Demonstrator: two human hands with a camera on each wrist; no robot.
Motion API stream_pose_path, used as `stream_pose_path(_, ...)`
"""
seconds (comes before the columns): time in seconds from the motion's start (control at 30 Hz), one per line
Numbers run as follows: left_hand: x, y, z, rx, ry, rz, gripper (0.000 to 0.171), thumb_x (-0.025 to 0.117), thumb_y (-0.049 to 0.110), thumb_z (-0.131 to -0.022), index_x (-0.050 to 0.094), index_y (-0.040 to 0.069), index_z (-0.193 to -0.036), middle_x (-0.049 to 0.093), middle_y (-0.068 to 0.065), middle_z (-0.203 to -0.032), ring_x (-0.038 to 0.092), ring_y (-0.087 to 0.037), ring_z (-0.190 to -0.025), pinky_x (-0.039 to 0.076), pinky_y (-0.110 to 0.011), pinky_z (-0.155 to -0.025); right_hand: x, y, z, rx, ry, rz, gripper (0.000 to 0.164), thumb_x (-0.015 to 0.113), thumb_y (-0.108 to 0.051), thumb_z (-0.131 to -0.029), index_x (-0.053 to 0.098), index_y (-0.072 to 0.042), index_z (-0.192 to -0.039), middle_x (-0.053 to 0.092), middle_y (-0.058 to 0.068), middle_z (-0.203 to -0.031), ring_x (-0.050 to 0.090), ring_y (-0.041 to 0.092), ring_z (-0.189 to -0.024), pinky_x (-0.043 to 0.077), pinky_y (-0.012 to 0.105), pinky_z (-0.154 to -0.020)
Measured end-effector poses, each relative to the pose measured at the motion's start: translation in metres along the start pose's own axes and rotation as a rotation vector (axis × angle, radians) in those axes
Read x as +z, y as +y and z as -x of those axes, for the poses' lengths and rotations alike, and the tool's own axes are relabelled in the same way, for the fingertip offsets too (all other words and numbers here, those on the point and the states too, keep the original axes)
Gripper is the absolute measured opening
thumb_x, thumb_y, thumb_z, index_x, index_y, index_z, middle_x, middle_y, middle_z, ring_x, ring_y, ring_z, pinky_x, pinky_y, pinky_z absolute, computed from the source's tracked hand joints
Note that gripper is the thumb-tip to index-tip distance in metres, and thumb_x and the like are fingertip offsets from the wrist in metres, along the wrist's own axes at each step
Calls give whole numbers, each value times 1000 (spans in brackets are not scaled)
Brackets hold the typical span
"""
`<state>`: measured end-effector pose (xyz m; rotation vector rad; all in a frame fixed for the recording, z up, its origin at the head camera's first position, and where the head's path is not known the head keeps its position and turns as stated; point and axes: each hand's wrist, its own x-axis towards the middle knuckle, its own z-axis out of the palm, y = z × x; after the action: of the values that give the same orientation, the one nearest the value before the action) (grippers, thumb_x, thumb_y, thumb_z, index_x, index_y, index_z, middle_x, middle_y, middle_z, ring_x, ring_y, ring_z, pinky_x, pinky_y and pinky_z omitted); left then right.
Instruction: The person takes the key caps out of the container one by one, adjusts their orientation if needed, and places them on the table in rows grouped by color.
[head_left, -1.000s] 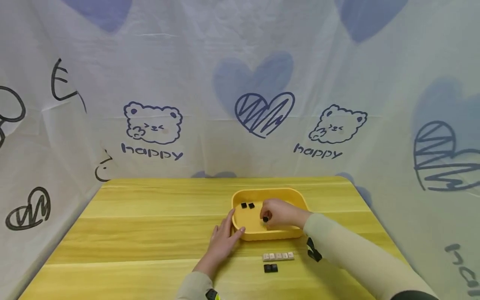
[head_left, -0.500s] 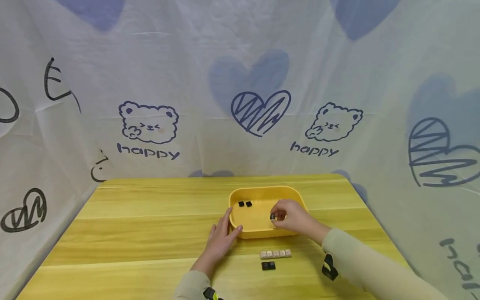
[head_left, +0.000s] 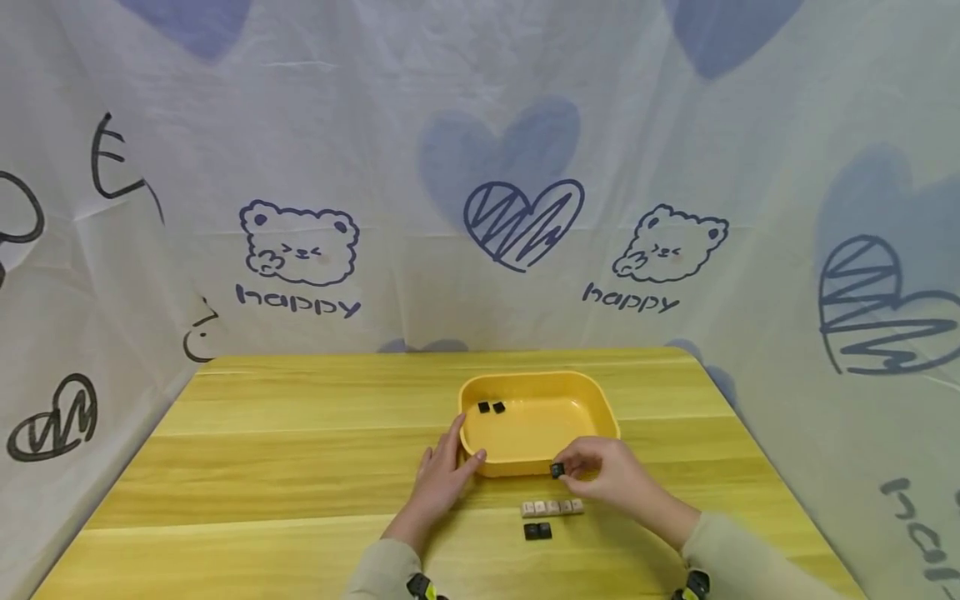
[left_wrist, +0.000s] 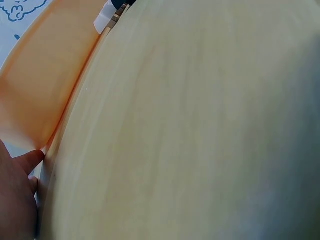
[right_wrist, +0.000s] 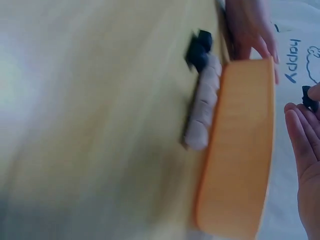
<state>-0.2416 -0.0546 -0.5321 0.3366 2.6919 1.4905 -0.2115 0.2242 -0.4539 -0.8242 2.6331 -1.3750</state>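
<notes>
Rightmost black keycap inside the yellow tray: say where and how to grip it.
Probably pinch the rightmost black keycap inside by its near and far sides, from above: the yellow tray walls it in, and the leftmost black keycap sits close on its left.

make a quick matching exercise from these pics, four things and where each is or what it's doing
1. left hand
2. right hand
3. tray
4. row of pale keycaps

A. has two black keycaps inside
B. pinches a single black keycap
C. lies between the tray and a black pair
D. touches the tray's left end

Pairs: 1-D, 2-B, 3-A, 4-C
</notes>
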Motion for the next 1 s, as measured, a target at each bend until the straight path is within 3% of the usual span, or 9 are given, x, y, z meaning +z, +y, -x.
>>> stream_pose_path(0.17,1,-1,1,-3,-3,6,72,51,44,-100,15,20,-158,29,-17,-156,26,-37,-142,0,-59,-114,10,6,15,23,-40,-23,18,74,1,-83,73,-7,-99,71,-1,-92,66,9,-79,57,29,-71)
stream_pose_path(0.4,-1,2,2,2,-10,9,74,50,46,-100,15,19,-158,29,-18,-155,25,-37,-142,0,-59,-114,24,12,26,67,-35,6,16,75,-1,-82,73,-1,-98,72,5,-90,66,8,-76,56,25,-68)
stream_pose_path(1.0,-3,2,1,-8,-11,19,73,51,44,-100,15,19,-158,27,-18,-156,22,-37,-143,-1,-59,-114,45,20,39,178,-64,79,14,76,0,-76,73,-6,-89,60,-7,-78,55,4,-67,51,23,-59)
